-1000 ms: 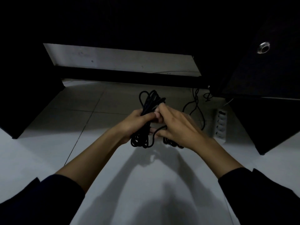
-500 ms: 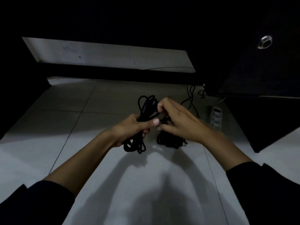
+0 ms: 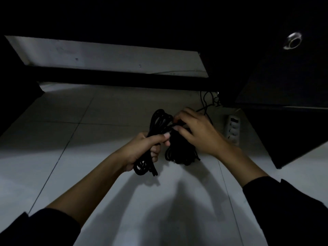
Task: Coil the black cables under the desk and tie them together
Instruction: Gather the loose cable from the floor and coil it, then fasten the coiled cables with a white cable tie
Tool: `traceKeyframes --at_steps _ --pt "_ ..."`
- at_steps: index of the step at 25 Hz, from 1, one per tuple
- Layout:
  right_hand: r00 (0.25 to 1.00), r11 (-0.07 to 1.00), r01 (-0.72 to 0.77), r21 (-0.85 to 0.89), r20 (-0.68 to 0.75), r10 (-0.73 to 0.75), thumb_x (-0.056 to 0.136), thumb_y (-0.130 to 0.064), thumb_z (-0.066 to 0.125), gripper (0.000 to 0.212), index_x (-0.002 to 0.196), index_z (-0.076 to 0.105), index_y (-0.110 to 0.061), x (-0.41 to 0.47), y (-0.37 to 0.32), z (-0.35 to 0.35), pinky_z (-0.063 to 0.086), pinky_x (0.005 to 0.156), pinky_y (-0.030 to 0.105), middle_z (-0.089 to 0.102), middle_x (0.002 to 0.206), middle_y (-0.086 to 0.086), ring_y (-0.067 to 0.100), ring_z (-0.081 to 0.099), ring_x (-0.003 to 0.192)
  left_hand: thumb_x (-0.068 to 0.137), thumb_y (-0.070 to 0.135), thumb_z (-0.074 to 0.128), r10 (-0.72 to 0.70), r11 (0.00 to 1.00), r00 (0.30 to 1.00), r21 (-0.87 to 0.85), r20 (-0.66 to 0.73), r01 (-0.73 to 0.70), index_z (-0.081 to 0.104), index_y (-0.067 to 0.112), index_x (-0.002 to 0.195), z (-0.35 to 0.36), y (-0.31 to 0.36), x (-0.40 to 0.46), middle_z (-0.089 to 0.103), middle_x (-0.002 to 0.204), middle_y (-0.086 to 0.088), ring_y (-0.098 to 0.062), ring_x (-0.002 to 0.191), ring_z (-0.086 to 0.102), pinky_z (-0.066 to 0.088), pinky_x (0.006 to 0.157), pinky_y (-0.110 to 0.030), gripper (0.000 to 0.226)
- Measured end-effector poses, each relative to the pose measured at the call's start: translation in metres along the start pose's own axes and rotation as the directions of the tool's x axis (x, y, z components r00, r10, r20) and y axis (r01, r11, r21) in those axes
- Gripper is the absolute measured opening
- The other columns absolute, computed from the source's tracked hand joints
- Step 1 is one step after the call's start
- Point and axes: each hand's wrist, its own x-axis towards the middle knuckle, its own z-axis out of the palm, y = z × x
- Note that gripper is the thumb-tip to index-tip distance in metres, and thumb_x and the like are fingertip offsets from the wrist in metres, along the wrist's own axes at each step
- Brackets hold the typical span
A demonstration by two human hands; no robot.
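Two coils of black cable hang between my hands above the tiled floor under the desk. My left hand (image 3: 142, 150) grips the left coil (image 3: 158, 121) around its middle, loops sticking out above and below the fist. My right hand (image 3: 197, 134) pinches a strand at the top of the right coil (image 3: 181, 155), which hangs below its fingers. A short strand runs between the two coils at my fingertips. Further loose black cable (image 3: 205, 103) trails back to the wall behind my right hand.
A white power strip (image 3: 233, 129) lies on the floor to the right, next to a dark cabinet side (image 3: 284, 135). The desk's black crossbar (image 3: 115, 79) runs along the back. A metal grommet (image 3: 292, 43) shows in the dark panel at upper right.
My hands have drawn slightly apart and lower in the view. The two coils now hang more separately, with the right one dropping below my right hand.
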Motion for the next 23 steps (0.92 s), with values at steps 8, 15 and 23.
traceKeyframes --at_steps 8,15,23 --pt "0.827 0.829 -0.559 0.022 -0.061 0.559 0.086 -0.011 0.067 0.032 0.115 0.061 -0.002 -0.046 0.042 0.034 0.038 0.091 0.024 0.052 0.123 0.016 0.030 0.052 0.116 0.094 0.022 0.058 0.032 0.995 0.958 -0.083 -0.286 -0.057 0.057 0.010 0.084 0.012 -0.036 0.064 0.043 0.055 0.001 -0.011 0.048 0.038 0.035 0.051 -0.025 0.015" --pt "0.383 0.403 -0.915 0.000 0.308 0.871 0.100 -0.041 0.044 0.043 0.066 0.041 -0.015 -0.056 0.071 0.065 0.027 0.061 0.027 0.044 0.068 -0.001 0.017 0.049 0.074 0.094 0.019 0.060 -0.024 1.000 0.869 -0.001 -0.493 0.026 0.062 0.010 0.089 0.004 -0.076 0.120 0.059 0.071 -0.004 -0.014 0.058 0.052 0.044 0.047 -0.016 0.010" --pt "0.285 0.230 -0.955 0.188 0.369 0.885 0.097 -0.049 0.045 0.048 0.106 0.062 -0.005 -0.051 0.088 0.103 0.043 0.072 0.028 0.066 0.110 0.014 0.024 0.061 0.091 0.097 0.038 0.051 -0.003 0.899 0.855 0.372 -0.519 0.230 0.050 0.023 0.074 0.007 -0.097 0.154 0.062 0.080 -0.004 -0.020 0.075 0.063 0.051 0.071 -0.032 0.028"
